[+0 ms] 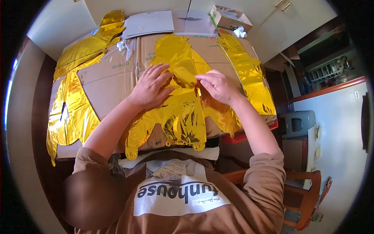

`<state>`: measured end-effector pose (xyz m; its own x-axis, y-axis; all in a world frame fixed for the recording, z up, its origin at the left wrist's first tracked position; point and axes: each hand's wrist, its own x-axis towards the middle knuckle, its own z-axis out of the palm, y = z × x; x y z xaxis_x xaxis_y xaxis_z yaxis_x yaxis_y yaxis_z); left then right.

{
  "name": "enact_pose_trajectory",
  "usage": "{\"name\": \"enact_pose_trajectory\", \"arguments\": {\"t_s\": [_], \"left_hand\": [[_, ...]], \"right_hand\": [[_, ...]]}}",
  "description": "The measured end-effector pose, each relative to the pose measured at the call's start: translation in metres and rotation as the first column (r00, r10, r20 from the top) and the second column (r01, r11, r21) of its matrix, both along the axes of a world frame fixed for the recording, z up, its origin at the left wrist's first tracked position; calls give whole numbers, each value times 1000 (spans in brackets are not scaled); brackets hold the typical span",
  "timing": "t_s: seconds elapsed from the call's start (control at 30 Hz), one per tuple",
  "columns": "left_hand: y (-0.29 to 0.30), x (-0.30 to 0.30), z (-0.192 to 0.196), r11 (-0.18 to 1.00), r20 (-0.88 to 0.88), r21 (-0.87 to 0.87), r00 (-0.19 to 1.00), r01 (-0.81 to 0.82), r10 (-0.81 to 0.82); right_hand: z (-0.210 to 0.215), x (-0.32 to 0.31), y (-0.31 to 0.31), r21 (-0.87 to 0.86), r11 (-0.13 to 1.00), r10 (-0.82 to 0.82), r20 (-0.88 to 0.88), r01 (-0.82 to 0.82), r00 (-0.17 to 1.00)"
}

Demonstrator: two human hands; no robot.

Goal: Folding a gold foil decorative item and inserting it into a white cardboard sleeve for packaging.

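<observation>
A flat, deflated gold foil balloon [183, 113] lies in front of me on flattened brown cardboard [113, 78] that covers the table. My left hand [151, 86] presses flat on the balloon's left part, fingers spread, a ring on one finger. My right hand [217, 85] pinches a fold of the same balloon near its middle with thumb and fingertips. The balloon's lower lobes hang over the near edge of the cardboard.
More gold foil balloons lie around: one at the far left [91, 43], one at the left edge [68, 117], one long piece on the right [249, 74]. Grey sheets [150, 23] and a small open carton [230, 17] sit at the back. A wooden chair [304, 195] stands at lower right.
</observation>
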<state>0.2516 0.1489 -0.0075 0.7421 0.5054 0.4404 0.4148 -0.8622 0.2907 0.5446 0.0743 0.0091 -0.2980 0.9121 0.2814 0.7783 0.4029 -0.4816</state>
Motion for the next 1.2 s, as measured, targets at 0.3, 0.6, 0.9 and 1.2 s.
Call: {"name": "enact_pose_trajectory", "arguments": {"t_s": [0.3,0.6,0.9,1.2], "left_hand": [[1,30,20,993,196,65,975,98,-109],[8,39,0,996,77,62,995,65,-70],[11,39,-17,994,168,-12,980,106,-103],[10,38,-19,995,149,-41,985,94,-87]], "right_hand": [[-12,-6,41,364,931,-47,141,-8,989],[-16,-13,41,308,949,-26,284,-66,959],[-28,-10,39,242,970,-16,201,-34,980],[-33,-9,38,234,972,-31,223,-23,974]]}}
